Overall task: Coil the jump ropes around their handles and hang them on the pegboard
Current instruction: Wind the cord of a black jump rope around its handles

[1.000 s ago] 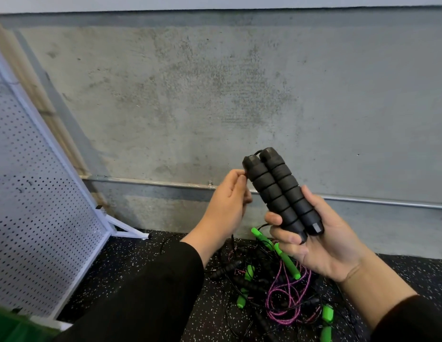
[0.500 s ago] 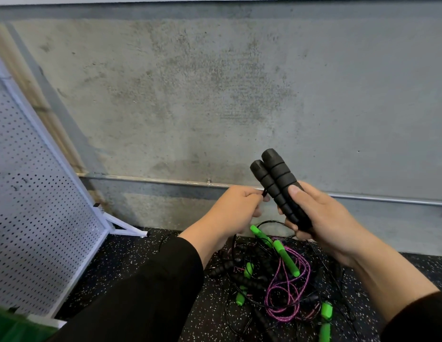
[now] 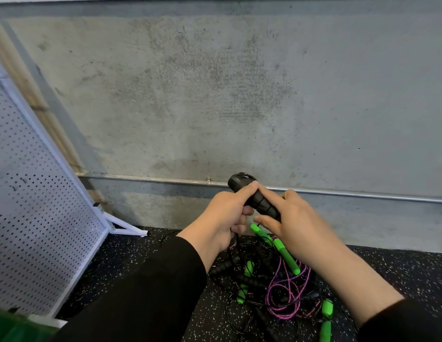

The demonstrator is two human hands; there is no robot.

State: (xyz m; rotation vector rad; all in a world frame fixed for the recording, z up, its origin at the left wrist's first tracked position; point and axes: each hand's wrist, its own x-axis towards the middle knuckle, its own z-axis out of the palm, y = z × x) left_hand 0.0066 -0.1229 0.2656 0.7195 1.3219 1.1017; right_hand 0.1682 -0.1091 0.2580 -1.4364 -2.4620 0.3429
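A grey concrete wall (image 3: 239, 95) fills the background, with a white pegboard (image 3: 30, 206) leaning at the left on the speckled black floor (image 3: 400, 272). A tangled pile of jump ropes (image 3: 276, 287), black, green and purple, lies on that floor below the hands. The right hand (image 3: 291, 218) and left hand (image 3: 225, 218) both have their grip clamped on the black handles (image 3: 254, 196), held together above the pile.

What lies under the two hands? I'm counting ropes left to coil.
A tangled pile of black, green-handled and purple ropes on the speckled floor. The forearms cover part, so no count.
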